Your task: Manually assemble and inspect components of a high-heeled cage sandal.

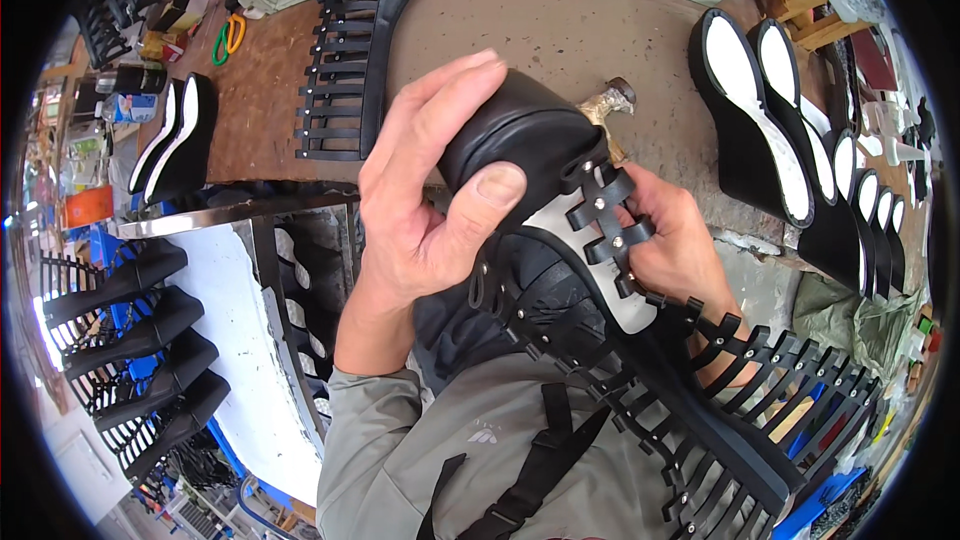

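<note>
A tall black strappy boot [690, 395] lies across my lap, its rows of riveted straps fanning out toward the lower right. Its rounded black end [515, 125] points up and away from me. My left hand [425, 185] is wrapped round that end, thumb pressed on the near side and fingers over the far side. Along the straps beside a pale inner strip [570, 225], my right hand [675, 240] closes on the boot from the right; its fingers are partly hidden behind the straps. Just beyond the boot, a short tool with a glue-crusted tan handle [603, 110] rests on the bench.
Another strappy black boot [345, 60] lies on the brown bench [480, 15]. Black wedge soles with white tops [735, 60] stand at the right, and a pair of wedges [180, 145] at the left. Several boots [150, 340] hang at the lower left beside a white board [225, 340].
</note>
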Motion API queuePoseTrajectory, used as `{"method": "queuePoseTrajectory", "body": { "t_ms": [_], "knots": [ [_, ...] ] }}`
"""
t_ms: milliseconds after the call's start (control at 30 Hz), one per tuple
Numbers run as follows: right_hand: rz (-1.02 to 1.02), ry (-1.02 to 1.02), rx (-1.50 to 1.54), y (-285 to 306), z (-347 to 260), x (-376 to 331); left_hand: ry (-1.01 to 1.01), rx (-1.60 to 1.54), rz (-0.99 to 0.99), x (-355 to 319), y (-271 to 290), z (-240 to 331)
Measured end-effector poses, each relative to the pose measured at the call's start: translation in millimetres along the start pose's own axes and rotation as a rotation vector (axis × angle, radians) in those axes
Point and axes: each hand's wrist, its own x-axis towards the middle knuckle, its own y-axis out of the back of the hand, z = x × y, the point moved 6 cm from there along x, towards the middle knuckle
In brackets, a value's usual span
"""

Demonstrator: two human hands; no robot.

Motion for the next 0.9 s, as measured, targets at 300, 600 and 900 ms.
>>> {"method": "queuePoseTrajectory", "body": {
  "t_ms": [300,600,900],
  "knots": [
    [-0.013,0.007,-0.037,-5,-8,-12,0.052,0.273,-0.016,3,-5,24],
    [0.008,0.032,0.047,-5,3,-12,-0.069,0.329,0.023,7,-3,29],
    [-0.378,-0.072,0.325,24,66,-9,-0.108,0.185,0.012,0,-1,11]
  ]
}}
